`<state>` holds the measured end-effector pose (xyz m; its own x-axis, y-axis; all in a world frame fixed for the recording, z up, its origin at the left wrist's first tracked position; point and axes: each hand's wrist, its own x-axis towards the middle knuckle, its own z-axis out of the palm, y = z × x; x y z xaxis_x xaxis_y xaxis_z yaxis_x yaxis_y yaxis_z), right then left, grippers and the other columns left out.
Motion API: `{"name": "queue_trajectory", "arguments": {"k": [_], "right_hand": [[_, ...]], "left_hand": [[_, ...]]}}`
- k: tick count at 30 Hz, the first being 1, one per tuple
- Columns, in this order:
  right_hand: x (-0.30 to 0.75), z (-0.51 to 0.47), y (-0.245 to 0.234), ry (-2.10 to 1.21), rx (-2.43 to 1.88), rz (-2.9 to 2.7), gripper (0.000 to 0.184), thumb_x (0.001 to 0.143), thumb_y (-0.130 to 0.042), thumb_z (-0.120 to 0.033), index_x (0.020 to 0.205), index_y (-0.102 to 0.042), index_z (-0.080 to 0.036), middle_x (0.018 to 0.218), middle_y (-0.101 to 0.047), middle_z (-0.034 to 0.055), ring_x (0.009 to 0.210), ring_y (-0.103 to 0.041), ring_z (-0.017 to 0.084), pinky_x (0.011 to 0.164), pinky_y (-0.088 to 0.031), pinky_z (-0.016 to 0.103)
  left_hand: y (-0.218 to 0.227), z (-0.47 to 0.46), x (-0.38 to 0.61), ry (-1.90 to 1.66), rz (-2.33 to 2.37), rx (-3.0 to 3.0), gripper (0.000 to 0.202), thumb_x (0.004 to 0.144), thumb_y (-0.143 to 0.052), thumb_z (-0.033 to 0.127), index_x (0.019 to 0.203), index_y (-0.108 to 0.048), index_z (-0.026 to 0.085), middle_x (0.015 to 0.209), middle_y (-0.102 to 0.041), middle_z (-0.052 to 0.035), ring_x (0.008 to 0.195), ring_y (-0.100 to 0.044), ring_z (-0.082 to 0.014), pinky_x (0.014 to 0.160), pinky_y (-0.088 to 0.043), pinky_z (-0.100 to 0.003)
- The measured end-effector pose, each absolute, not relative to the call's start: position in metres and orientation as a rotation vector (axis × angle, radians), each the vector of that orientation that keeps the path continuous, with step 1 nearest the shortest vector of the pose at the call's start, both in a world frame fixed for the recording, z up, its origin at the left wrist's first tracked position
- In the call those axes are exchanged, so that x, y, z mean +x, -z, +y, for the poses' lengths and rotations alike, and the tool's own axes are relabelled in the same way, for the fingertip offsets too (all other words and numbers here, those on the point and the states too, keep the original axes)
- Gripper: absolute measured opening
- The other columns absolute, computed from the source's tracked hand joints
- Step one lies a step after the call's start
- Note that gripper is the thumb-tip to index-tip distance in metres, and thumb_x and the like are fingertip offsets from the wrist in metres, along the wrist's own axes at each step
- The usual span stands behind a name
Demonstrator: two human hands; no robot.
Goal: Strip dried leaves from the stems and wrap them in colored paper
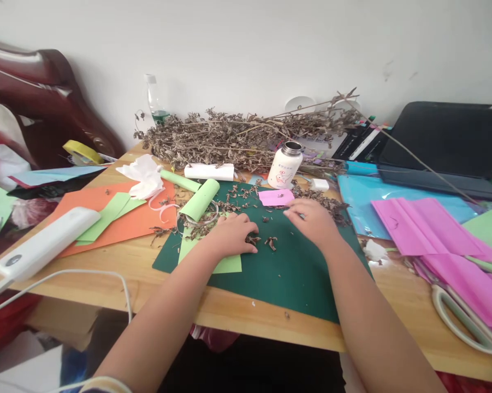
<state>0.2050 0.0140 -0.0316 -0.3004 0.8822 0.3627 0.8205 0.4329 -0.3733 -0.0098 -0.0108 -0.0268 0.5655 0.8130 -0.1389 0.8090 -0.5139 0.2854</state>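
Note:
My left hand (232, 233) rests knuckles-up on the dark green cutting mat (295, 273), fingers curled over small dried plant bits (252, 239) and a light green paper sheet (225, 263). My right hand (311, 219) lies on the mat too, fingers bent down beside a small pink paper (276, 197); what its fingertips pinch is hidden. More dried crumbs (271, 242) lie between the two hands. A rolled green paper (200, 200) lies just left of my left hand.
A heap of dried branches (246, 136) spans the back of the wooden desk (270, 322). A white bottle (284, 165), orange paper (123, 218), white power bank (45, 243), blue and pink sheets (434, 224), scissors (467, 319) and a black case (446, 142) surround the mat.

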Motion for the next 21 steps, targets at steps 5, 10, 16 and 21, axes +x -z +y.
{"name": "queue_trajectory", "arguments": {"k": [5,10,16,21], "right_hand": [[0.193,0.005,0.024,-0.608,-1.401,-2.528,0.024,0.069,-0.049,-0.042,0.078,-0.059,-0.022,0.071,-0.058,0.0016,0.063,-0.052,0.014,0.055,-0.040,0.026],[0.189,0.005,0.027,-0.680,-1.404,-2.644,0.014,0.066,-0.053,-0.033,0.067,-0.058,-0.019,0.069,-0.054,0.0009,0.059,-0.049,0.012,0.052,-0.037,0.024],[0.184,0.003,0.028,-0.623,-1.181,-2.517,0.015,0.073,-0.046,-0.025,0.067,-0.059,-0.019,0.072,-0.056,0.0018,0.067,-0.051,0.013,0.060,-0.039,0.026],[0.177,0.000,0.025,-0.491,-1.063,-2.402,0.016,0.075,-0.045,-0.023,0.068,-0.059,-0.019,0.069,-0.056,0.0028,0.068,-0.050,0.014,0.062,-0.039,0.026]], "left_hand": [[0.027,-0.010,-0.009,-0.029,1.346,2.506,0.025,0.068,-0.050,0.041,0.088,-0.053,0.026,0.092,-0.048,-0.0019,0.091,-0.042,-0.0217,0.074,-0.033,-0.035],[0.028,-0.010,-0.007,-0.092,1.369,2.490,0.027,0.068,-0.048,0.043,0.088,-0.052,0.025,0.092,-0.049,-0.0022,0.091,-0.043,-0.0219,0.073,-0.034,-0.034],[0.025,-0.013,-0.003,-0.331,1.336,2.435,0.033,0.072,-0.041,0.048,0.091,-0.052,0.023,0.093,-0.053,-0.0033,0.090,-0.046,-0.0212,0.075,-0.035,-0.033],[0.025,-0.014,0.002,-0.555,1.256,2.335,0.027,0.078,-0.035,0.038,0.087,-0.054,0.021,0.087,-0.057,-0.0023,0.084,-0.049,-0.0172,0.071,-0.036,-0.028]]}}
